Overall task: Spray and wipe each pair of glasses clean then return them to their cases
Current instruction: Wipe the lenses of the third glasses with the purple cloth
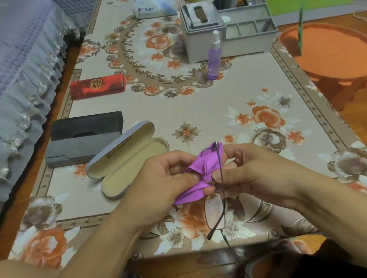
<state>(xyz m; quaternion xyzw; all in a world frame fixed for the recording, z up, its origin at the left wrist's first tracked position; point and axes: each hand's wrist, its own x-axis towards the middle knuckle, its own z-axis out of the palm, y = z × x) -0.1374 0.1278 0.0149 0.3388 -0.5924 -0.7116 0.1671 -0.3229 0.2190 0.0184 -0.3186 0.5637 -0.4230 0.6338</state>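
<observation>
A thin-framed pair of glasses [215, 213] hangs on end above the near table edge. My left hand [161, 185] pinches a purple cloth [201, 174] around the upper lens. My right hand [253, 173] grips the frame from the right. An open grey case with a cream lining [131, 164] lies left of my hands. Behind it lie a grey case [78, 150], a black case [86, 125] and a red case [98, 86], all closed. A purple spray bottle [213, 58] stands mid-table.
A grey tissue box and desk organiser [227, 28], a tissue pack [154, 1] and a can stand at the far end of the floral tablecloth [252, 79]. A covered sofa [0, 79] runs along the left. An orange stool [334, 52] stands at the right.
</observation>
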